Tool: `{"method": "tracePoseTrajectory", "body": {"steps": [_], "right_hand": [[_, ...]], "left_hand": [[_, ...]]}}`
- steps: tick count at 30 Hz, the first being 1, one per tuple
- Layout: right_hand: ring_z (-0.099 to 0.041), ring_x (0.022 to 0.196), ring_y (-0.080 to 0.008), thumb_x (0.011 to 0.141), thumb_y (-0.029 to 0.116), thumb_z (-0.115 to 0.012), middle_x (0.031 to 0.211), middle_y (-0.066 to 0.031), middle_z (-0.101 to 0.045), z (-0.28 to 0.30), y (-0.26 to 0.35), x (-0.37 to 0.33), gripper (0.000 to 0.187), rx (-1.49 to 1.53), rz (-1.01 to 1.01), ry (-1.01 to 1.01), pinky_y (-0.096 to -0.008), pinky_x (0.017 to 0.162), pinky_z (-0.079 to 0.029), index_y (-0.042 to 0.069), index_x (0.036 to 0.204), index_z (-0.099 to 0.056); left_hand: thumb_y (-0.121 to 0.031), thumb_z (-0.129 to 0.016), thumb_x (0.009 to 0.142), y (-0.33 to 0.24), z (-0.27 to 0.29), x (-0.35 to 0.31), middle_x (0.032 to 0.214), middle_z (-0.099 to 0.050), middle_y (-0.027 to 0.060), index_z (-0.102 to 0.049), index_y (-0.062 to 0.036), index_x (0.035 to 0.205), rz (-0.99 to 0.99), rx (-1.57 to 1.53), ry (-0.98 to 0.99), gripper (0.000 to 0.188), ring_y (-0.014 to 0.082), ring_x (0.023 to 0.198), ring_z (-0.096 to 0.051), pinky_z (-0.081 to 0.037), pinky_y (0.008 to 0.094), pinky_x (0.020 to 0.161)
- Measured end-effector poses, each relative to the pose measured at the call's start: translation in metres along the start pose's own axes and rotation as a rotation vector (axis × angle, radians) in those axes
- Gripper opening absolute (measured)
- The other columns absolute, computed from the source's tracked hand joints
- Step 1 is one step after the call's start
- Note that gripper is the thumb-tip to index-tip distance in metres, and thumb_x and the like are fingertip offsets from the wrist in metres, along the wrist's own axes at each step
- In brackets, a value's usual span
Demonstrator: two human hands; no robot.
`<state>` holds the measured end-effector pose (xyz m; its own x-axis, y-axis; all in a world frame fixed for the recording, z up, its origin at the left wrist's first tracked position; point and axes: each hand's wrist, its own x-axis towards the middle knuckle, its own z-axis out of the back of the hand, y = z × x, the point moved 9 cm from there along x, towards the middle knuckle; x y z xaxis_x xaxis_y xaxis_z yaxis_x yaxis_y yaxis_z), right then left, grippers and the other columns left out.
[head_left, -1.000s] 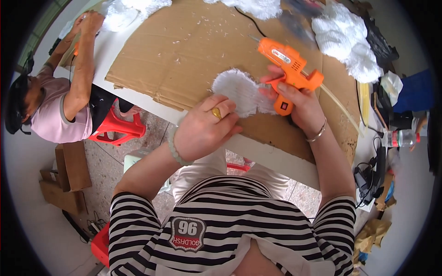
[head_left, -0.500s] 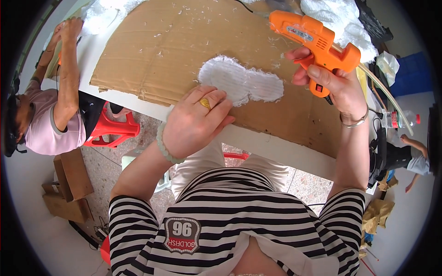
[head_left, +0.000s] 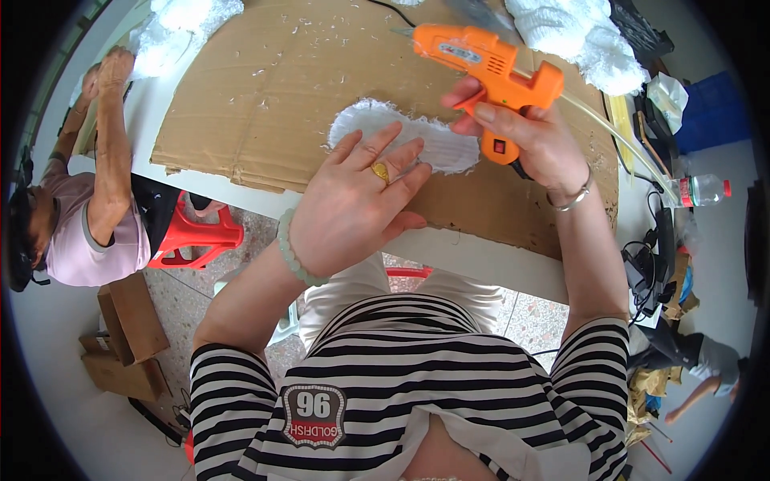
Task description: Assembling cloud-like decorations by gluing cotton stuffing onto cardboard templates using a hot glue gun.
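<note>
A white, sole-shaped fabric piece [head_left: 449,144] with frayed edges lies on a brown cardboard sheet [head_left: 233,120]. Over its near left part rests my left hand [head_left: 357,188], fingers spread flat; it wears a gold ring and a pale green bead bracelet. My right hand [head_left: 521,132] grips an orange hot glue gun [head_left: 489,68] by its handle, above the right end of the fabric piece. The gun's nozzle points to the far left, and a clear glue stick [head_left: 613,132] trails out of its back. My right fingers are at the trigger; whether it is pressed I cannot tell.
White fluffy material [head_left: 577,40] is heaped at the far right, with another white heap [head_left: 180,32] at the far left. A plastic bottle [head_left: 706,191] lies right of the table. Beside a red stool [head_left: 196,236], a co-worker [head_left: 92,208] works at left. Another person [head_left: 710,365] is at far right.
The glue gun and my right hand have moved left, over the fabric piece. My left hand has spread its fingers further onto it. The person at far right has shifted nearer.
</note>
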<state>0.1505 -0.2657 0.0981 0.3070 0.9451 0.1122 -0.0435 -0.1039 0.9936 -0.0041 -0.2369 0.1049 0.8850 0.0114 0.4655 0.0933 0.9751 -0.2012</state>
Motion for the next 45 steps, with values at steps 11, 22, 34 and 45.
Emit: {"method": "tracePoseTrajectory", "body": {"steps": [11,22,34,45], "right_hand": [[-0.061,0.091,-0.0187,0.087,0.011,-0.058,0.106,-0.0107,-0.061,-0.002,-0.021,0.005,0.028,0.098,-0.045,0.032,-0.0310,0.081,-0.050,0.001,0.113,-0.054],[-0.058,0.095,-0.0142,0.088,0.012,-0.059,0.106,-0.0078,-0.061,-0.011,0.005,-0.004,0.028,-0.370,-0.173,0.135,-0.0281,0.080,-0.049,0.001,0.113,-0.054],[-0.051,0.082,-0.0052,0.089,0.019,-0.060,0.093,0.0022,-0.060,-0.020,-0.002,-0.005,0.025,-0.661,-0.312,0.214,-0.0207,0.071,-0.042,0.003,0.107,-0.057],[-0.052,0.090,-0.0076,0.088,0.018,-0.061,0.098,-0.0001,-0.058,-0.023,-0.010,-0.002,0.033,-0.685,-0.368,0.252,-0.0231,0.080,-0.043,0.002,0.115,-0.050]], "left_hand": [[-0.031,-0.072,0.068,0.002,-0.012,-0.001,0.118,-0.057,0.0087,-0.057,-0.0078,0.112,0.040,0.035,0.101,0.052,0.0307,0.111,-0.053,-0.040,0.0480,0.093],[-0.031,-0.073,0.066,0.005,-0.009,-0.005,0.114,-0.059,0.0089,-0.059,-0.0059,0.106,0.021,0.018,0.044,0.049,0.0289,0.104,-0.054,-0.041,0.0469,0.089],[-0.033,-0.072,0.065,0.005,-0.008,-0.010,0.107,-0.060,0.0066,-0.063,-0.0047,0.098,-0.014,0.017,-0.032,0.044,0.0226,0.096,-0.052,-0.043,0.0457,0.083],[-0.032,-0.073,0.063,0.009,-0.011,-0.011,0.114,-0.059,0.0085,-0.062,-0.0042,0.101,0.025,-0.024,0.009,0.049,0.0269,0.100,-0.054,-0.042,0.0445,0.089]]}}
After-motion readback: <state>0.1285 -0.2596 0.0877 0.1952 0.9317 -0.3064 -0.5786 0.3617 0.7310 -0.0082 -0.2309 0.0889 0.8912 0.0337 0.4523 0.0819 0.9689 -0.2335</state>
